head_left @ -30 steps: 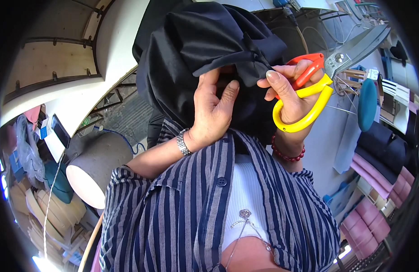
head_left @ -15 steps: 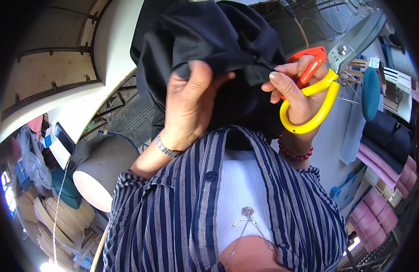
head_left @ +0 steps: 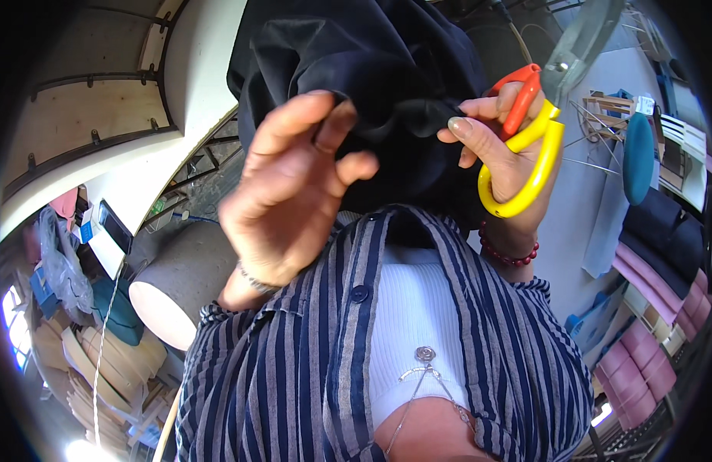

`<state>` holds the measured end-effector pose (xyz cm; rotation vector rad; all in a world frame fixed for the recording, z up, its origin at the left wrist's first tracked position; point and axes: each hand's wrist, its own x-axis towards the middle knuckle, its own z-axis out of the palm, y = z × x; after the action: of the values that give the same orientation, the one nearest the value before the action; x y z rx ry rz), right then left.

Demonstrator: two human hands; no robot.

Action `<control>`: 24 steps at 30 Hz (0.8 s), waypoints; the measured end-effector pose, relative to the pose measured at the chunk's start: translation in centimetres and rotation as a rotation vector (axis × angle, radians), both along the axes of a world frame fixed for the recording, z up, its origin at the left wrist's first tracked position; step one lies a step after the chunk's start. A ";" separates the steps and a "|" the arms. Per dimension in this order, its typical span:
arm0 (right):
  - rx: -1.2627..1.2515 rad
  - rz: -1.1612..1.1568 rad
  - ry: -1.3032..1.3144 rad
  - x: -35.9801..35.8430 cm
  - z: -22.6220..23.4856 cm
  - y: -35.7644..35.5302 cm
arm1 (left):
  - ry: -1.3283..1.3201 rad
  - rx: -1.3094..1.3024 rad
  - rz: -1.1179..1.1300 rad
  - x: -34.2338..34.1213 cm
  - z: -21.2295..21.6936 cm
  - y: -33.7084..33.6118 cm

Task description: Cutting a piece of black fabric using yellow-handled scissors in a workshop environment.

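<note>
Over on the far left, stacked pale wooden hoops (head_left: 102,362) lie low down, with a blue bundle (head_left: 52,269) above them and a round grey drum-like stool (head_left: 179,285) just to their right. Above these runs a curved white and wood panel (head_left: 102,115) set with dark metal strips.

The left hand (head_left: 294,192) is raised in front of the black cloth (head_left: 364,85), palm turned toward the wearer, fingers spread and loosely curled. Its fingertips (head_left: 337,127) touch the lower folds of the cloth, but nothing is clenched in it; the grip is released. A thin bracelet (head_left: 256,281) sits at that wrist, just above the cuff of a dark blue and grey striped shirt (head_left: 294,369), which hangs open over a white ribbed top (head_left: 410,323) with a small silver pendant (head_left: 425,354).

The black cloth hangs bunched at the middle of the view, filling the upper centre between the two hands.

The right hand (head_left: 502,154) is closed on a pair of scissors (head_left: 533,131) with one orange and one yellow loop; fingers pass through the loops and the thumb pinches a fold of the cloth against them. The grey blades point up and to the right, blurred near the top edge. A red bead bracelet (head_left: 510,254) circles that wrist.

Further right stand a teal oval cushion (head_left: 637,158), grey fabric (head_left: 602,223) and pink padded rolls (head_left: 641,339).
</note>
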<state>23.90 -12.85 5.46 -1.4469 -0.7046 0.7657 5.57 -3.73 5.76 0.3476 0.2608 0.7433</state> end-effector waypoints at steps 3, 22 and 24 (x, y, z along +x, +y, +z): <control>-0.010 0.040 0.043 0.4 0.2 0.2 | 0.497 0.101 -0.031 1.3 -5.0 -1.7; -0.146 0.066 0.053 -1.4 -0.2 -0.4 | 0.431 -0.047 0.017 5.4 -2.3 0.0; -0.131 0.010 0.062 -1.3 -0.2 -0.5 | 0.301 -0.117 -0.053 4.8 -2.7 0.4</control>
<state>22.64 -13.36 5.27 -1.5320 -0.6246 0.8744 10.32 -3.32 3.01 0.3539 0.5750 0.6192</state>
